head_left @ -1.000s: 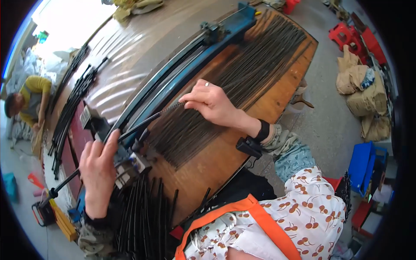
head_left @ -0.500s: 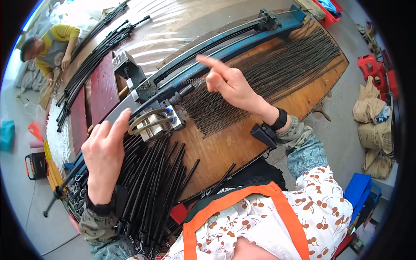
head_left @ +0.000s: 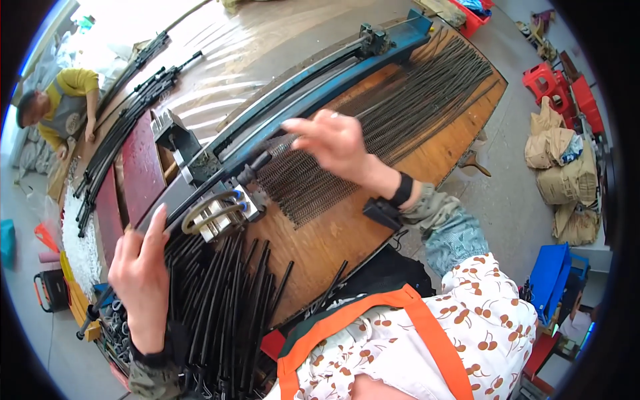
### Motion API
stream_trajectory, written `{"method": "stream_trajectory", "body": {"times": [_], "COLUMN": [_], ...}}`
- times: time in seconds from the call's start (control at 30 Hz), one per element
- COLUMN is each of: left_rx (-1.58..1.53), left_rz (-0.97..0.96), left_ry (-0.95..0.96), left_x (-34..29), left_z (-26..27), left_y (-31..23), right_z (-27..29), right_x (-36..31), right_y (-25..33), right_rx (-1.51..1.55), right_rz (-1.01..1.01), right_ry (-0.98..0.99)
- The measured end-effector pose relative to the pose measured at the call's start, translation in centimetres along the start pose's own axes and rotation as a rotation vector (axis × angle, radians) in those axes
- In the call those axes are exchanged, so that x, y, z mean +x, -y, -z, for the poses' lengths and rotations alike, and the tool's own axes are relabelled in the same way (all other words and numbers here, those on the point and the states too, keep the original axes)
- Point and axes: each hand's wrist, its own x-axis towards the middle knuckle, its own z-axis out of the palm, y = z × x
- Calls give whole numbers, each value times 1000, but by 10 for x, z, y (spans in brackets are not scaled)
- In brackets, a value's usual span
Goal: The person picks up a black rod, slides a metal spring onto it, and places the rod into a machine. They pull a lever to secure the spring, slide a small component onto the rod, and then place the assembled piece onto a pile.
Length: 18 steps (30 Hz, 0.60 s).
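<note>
My left hand (head_left: 141, 283) is closed around a long black rod (head_left: 95, 311), its thumb raised along it. From the lower left the rod runs slanting up past a metal clamp block (head_left: 225, 219) with a looped hose and blue fittings. Blurred by motion, my right hand (head_left: 337, 148) hovers over coil springs beyond the rod's dark tip (head_left: 261, 161). Its fingers are stretched and apart, and I see nothing in them. Rows of long dark springs (head_left: 400, 120) lie under and beside that hand. Below the clamp, several black rods (head_left: 220, 300) are heaped together.
A blue rail (head_left: 313, 110) crosses the wooden table (head_left: 327, 240). Maroon boards (head_left: 142, 163) and more black rods (head_left: 127, 127) lie at the far left. A person in yellow sleeves (head_left: 80, 81) works there. Red stools (head_left: 548, 83) and brown sacks (head_left: 567, 173) stand on the right.
The whole view has shifted, so the table appears farther left and lower. My right hand's fingers have moved from a pointing shape to a looser spread. The left hand stays at the rod.
</note>
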Motion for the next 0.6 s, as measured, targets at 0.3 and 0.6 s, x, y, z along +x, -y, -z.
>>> {"method": "stream_trajectory", "body": {"times": [0.3,0.6], "left_rx": [17,-67], "left_rz": [319,465], "left_ry": [-200,-218], "left_x": [-46,-88], "left_z": [28,51], "left_y": [89,102], "right_z": [-11,-144], "right_x": [14,111], "right_y": [-44,32], "right_rx": [-182,593], "right_rz": [-120,-286], "right_ry": [138,487]}}
